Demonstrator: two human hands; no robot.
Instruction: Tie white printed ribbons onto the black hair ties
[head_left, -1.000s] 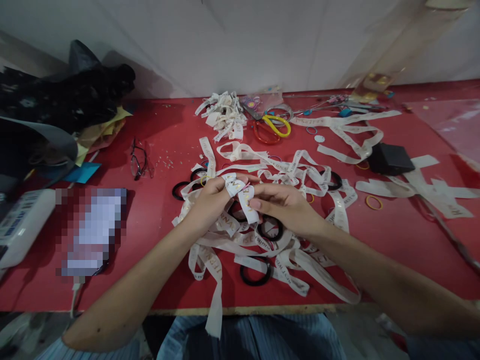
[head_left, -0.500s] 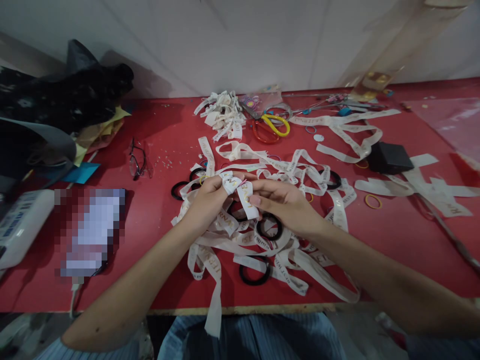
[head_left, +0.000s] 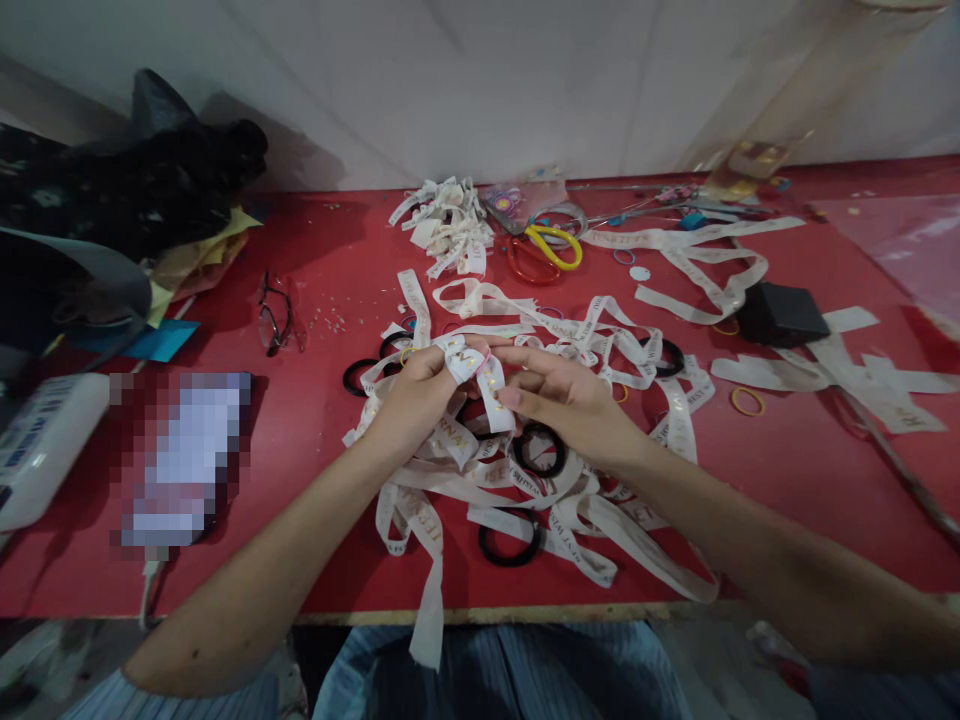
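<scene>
A white ribbon with gold print [head_left: 463, 362] is folded into a bow-like shape over the middle of the table. A thin pink band [head_left: 484, 360] crosses its pinched centre. My left hand [head_left: 420, 385] is closed on the ribbon's left loop, thumb on top. On the other side my right hand [head_left: 566, 395] has its fingers behind the ribbon and its thumb at the edge of the hanging tail. Loose printed ribbons [head_left: 450, 480] lie tangled under both hands. Among them are black rings, one [head_left: 538, 450] just below my right hand and another [head_left: 510, 538] nearer the front edge.
Yellow-and-red-handled scissors [head_left: 553, 248] lie at the back beside a heap of short ribbon pieces [head_left: 450, 225]. Eyeglasses [head_left: 274, 315] and a phone on a cable [head_left: 191, 450] are at left. A black block [head_left: 781, 315] and a yellow rubber band [head_left: 748, 401] are at right.
The folded ribbon has turned slightly in my fingers, so the pink band at its centre shows more clearly. My hands have stayed in nearly the same place.
</scene>
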